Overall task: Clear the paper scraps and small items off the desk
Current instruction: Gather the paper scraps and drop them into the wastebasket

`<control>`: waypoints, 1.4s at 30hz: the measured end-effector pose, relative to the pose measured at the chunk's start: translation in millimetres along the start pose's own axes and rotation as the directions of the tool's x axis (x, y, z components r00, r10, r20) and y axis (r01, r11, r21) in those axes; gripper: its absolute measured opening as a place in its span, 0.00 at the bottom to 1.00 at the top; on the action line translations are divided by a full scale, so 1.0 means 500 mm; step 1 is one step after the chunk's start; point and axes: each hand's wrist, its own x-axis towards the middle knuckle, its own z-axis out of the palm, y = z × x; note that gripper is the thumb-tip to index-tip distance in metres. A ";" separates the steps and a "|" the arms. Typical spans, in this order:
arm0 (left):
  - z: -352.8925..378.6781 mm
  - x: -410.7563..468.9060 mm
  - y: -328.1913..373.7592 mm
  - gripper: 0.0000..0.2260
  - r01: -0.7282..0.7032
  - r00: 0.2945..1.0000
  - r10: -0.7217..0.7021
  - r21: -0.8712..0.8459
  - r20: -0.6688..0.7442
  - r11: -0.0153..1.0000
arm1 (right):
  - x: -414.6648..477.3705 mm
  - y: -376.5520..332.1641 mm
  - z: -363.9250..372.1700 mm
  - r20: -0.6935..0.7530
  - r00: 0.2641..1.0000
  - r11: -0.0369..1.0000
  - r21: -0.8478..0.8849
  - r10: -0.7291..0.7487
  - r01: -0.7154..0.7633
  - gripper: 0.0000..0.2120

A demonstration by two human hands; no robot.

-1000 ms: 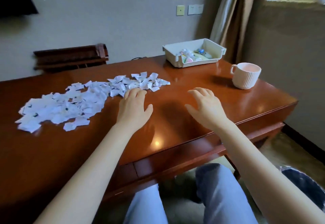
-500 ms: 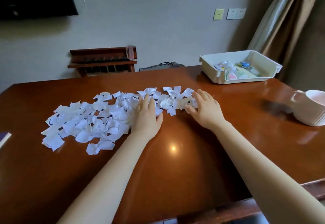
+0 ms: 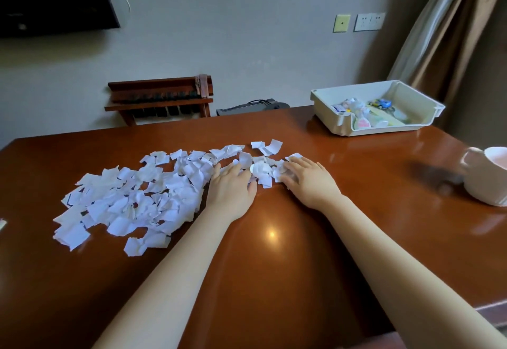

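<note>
A wide spread of torn white paper scraps covers the left and middle of the glossy brown desk. My left hand lies palm down on the right part of the spread, fingers fairly straight and resting on scraps. My right hand rests at the spread's right end, its fingertips curled slightly over a few scraps; whether it grips any I cannot tell. A few loose scraps lie just beyond both hands.
A white plastic tray with small colourful items, including a blue toy car, stands at the back right. A pink ribbed mug sits at the right edge. Behind the desk are a wooden rack, a wall and curtains.
My head has turned left and closer to the desk. Both hands moved forward from bare desk onto the right end of the scraps and drew a little nearer each other.
</note>
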 end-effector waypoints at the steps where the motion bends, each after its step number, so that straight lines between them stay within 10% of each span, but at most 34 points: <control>1: -0.001 -0.010 0.005 0.17 -0.015 1.000 0.014 -0.014 -0.009 1.000 | -0.018 0.000 -0.003 -0.012 1.000 1.000 0.008 -0.007 0.007 0.18; 15: -0.005 -0.132 0.014 0.17 -0.052 0.975 0.020 -0.139 -0.223 0.989 | -0.179 0.006 -0.039 -0.180 0.984 1.000 0.016 -0.001 0.005 0.27; 21: -0.009 -0.107 0.018 0.23 -0.014 0.996 0.024 -0.108 0.086 0.994 | -0.159 0.007 -0.032 0.073 0.997 0.999 -0.034 -0.039 0.041 0.30; 30: -0.008 -0.115 0.020 0.11 -0.056 0.990 0.035 -0.148 -0.138 0.987 | -0.146 -0.008 -0.040 -0.100 0.995 1.000 0.016 0.022 -0.020 0.09; 36: -0.027 -0.111 0.025 0.12 0.000 0.998 -0.009 -0.151 -0.060 0.989 | -0.156 -0.012 -0.045 -0.295 0.955 0.998 -0.061 0.015 -0.035 0.09; 42: -0.041 -0.117 0.023 0.12 0.079 0.986 -0.129 -0.376 -0.109 0.923 | -0.164 0.001 -0.048 -0.457 0.878 0.967 0.253 0.139 -0.021 0.14</control>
